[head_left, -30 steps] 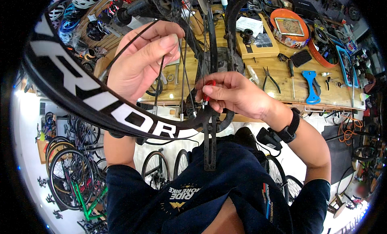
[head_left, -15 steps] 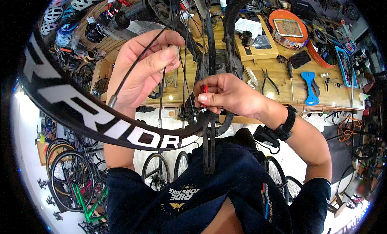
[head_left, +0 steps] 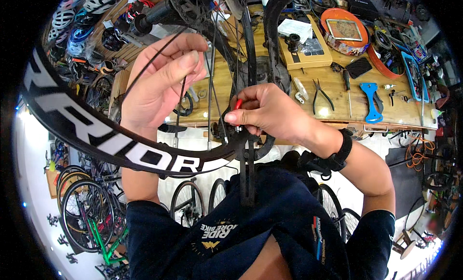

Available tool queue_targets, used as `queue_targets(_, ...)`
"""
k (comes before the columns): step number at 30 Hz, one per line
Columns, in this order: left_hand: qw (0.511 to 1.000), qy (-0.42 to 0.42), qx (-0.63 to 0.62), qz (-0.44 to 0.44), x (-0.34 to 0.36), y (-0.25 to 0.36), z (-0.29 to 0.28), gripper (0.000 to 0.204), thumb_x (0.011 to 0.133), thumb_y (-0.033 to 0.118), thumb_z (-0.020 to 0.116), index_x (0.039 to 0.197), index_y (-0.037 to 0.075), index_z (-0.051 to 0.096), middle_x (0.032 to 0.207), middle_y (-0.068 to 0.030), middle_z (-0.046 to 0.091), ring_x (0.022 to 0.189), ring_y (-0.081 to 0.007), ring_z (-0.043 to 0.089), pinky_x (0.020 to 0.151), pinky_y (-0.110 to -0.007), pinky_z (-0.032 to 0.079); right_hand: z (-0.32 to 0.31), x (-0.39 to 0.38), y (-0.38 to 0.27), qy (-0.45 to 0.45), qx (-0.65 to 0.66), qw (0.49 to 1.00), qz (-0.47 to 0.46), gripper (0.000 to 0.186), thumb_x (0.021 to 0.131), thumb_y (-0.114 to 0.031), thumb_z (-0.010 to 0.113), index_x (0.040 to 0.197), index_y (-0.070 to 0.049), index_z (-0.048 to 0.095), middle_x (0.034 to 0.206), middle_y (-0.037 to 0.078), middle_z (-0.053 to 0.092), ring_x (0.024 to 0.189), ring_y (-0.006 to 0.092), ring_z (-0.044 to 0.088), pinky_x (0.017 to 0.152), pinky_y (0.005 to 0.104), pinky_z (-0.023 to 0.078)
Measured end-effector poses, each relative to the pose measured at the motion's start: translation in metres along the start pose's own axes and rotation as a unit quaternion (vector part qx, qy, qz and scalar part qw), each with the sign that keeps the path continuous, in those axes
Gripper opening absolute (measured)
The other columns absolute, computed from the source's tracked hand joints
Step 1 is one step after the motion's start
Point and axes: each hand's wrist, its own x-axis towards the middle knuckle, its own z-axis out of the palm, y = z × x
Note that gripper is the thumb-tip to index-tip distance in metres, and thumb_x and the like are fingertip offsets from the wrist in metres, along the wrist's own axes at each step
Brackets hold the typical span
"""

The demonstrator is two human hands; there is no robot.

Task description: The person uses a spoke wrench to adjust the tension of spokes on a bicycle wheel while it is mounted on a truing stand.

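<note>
A black bicycle wheel rim [head_left: 91, 119] with large white lettering curves across the left and centre. My left hand [head_left: 161, 79] is among the spokes, thumb and fingers curled together around a thin black spoke [head_left: 179, 106] that comes out below them. Another spoke crosses in front of this hand. Close to the rim's right end, my right hand [head_left: 270, 111] pinches a small red spoke wrench [head_left: 238, 104] at the silver base of a spoke. Its fingers hide most of the wrench. Below the wrench stands a dark slotted metal upright [head_left: 247, 178], at my shirt.
On the wooden workbench [head_left: 328, 99] lie pliers [head_left: 320, 96], a screwdriver [head_left: 347, 87], a blue tool [head_left: 371, 102], a cardboard box [head_left: 308, 58] and a round orange tin [head_left: 343, 15]. Helmets [head_left: 100, 1] hang at the far left. Several bicycles [head_left: 89, 217] stand on the floor.
The rim and its spokes have turned a little to the left. My left hand has moved left with its spoke, and my right hand has shifted slightly left with the red wrench, which is now tilted.
</note>
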Motion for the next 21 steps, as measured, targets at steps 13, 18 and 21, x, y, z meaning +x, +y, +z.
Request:
queue_targets(13, 0.999, 0.009, 0.023, -0.024, -0.002, -0.016, 0.0, 0.03, 0.086, 0.007, 0.07, 0.112, -0.004, 0.062, 0.089, -0.0018, 0.063, 0.082, -0.0069, 0.056, 0.077, -0.02, 0.045, -0.028, 0.016, -0.003, -0.066, -0.107, 0.992, 0.019, 0.029, 0.089, -0.02, 0.072, 0.102, 0.004, 0.065, 0.076, 0.003, 0.064, 0.062, 0.0074, 0.058, 0.056, 0.0215, 0.048)
queue_targets(18, 0.991, 0.016, 0.132, -0.026, 0.0, -0.051, -0.001, 0.028, 0.082, 0.005, 0.074, 0.108, -0.002, 0.065, 0.09, 0.0001, 0.063, 0.081, -0.0056, 0.056, 0.074, -0.02, 0.046, -0.056, 0.054, 0.013, -0.059, -0.172, 0.983, 0.019, 0.024, 0.086, -0.015, 0.073, 0.098, 0.004, 0.064, 0.072, 0.004, 0.064, 0.059, 0.0087, 0.058, 0.055, 0.0233, 0.047)
queue_targets(21, 0.99, 0.014, 0.135, -0.032, 0.0, -0.058, -0.002, 0.028, 0.081, 0.004, 0.074, 0.108, -0.002, 0.065, 0.088, 0.0002, 0.063, 0.08, -0.0054, 0.056, 0.073, -0.02, 0.045, -0.063, 0.064, 0.017, -0.046, -0.178, 0.983, 0.002, 0.025, 0.084, -0.017, 0.075, 0.094, 0.003, 0.065, 0.072, 0.006, 0.065, 0.062, 0.01, 0.061, 0.056, 0.0243, 0.05)
